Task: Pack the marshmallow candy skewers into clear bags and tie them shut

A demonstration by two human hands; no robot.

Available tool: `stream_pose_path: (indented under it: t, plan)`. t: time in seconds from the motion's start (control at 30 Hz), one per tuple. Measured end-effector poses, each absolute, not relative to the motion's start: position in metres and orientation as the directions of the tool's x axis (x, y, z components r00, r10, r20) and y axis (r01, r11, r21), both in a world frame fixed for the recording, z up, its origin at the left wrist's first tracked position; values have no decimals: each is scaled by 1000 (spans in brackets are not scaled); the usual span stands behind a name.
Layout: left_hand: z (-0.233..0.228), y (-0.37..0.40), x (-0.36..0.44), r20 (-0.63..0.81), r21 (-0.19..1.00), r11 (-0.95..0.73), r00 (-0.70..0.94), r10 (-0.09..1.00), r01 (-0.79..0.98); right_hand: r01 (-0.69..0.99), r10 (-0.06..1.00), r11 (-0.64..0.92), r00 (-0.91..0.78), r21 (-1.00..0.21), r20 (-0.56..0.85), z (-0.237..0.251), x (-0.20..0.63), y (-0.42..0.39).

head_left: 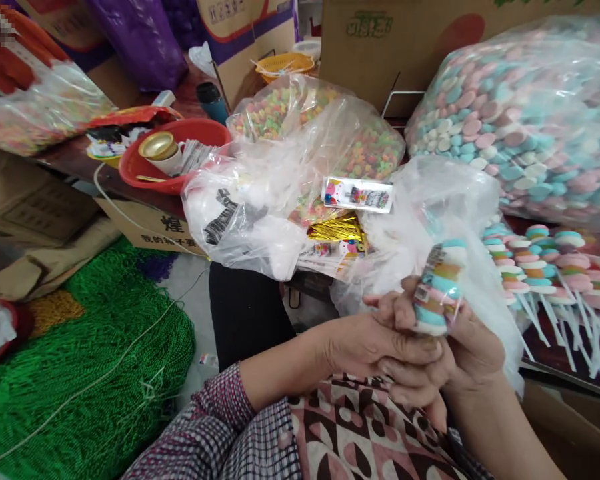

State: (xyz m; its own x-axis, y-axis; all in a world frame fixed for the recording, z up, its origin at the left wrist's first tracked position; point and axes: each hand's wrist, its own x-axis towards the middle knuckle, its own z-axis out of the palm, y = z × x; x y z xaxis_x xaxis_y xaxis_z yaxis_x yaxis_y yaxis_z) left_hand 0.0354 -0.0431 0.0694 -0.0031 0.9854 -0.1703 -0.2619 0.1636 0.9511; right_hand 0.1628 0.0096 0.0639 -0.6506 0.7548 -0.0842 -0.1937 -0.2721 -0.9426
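Below the clear bag [430, 220], both hands, left [380, 343] and right [467, 347], clasp a striped marshmallow stick [440, 287] (fingers wrapped tight), seemingly mid-wrapping, with sealing likely next.

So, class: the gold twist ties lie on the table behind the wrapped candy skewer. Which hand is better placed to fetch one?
Probably the left hand. It rests only against the candy skewer, while the right hand wraps it from behind. The gold twist ties lie up and left, on the left hand's side.
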Motion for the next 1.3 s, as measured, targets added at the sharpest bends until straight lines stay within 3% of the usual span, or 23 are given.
stream_pose_path:
  t: [0.1,0.2,0.3,0.4,0.47,0.53,0.63,0.7,0.77,0.8,0.9,0.97,1.1,1.3]
  plan:
    - [74,-40,24,-170,974,175,43,984,-143,-175,877,-142,-480,-974,-41,56,156,8]
    - [75,-41,11,-168,984,172,90,982,-49,-195,933,-3,-354,-981,68,54,156,13]
    - [71,-44,3,-161,978,192,297,941,-80,-225,897,30,-424,-974,126,65,161,21]
    - [66,-46,0,-130,933,294,567,813,-209,-194,806,4,-580,-981,118,77,162,28]
    - [63,-45,-1,-132,960,227,454,881,-161,-122,847,17,-526,-992,79,80,154,30]
    - [60,-43,-2,-99,994,93,112,989,60,-39,923,24,-383,-999,37,76,141,32]
    - [53,-39,-12,37,954,46,-269,962,296,60,937,53,-349,-997,29,68,118,40]
    - [47,-36,-23,40,982,32,-375,926,185,117,873,127,-485,-985,55,66,104,52]
    - [42,-33,-37,-22,995,-23,-451,892,-94,242,798,280,-597,-929,85,65,89,71]
    - [40,-31,-44,-63,967,-65,-480,875,-247,349,779,382,-620,-856,96,64,81,81]
    - [36,-27,-59,-165,815,-172,-506,847,-553,665,763,584,-645,-466,37,53,57,107]
    - [34,-26,-63,-205,743,-184,-481,852,-643,715,756,609,-654,-343,-21,41,43,117]
    - [34,-26,-63,-253,675,-173,-446,859,-717,742,755,628,-654,-235,-46,24,29,120]
    - [33,-25,-62,-301,636,-174,-449,841,-752,742,753,638,-657,-204,-33,21,33,122]
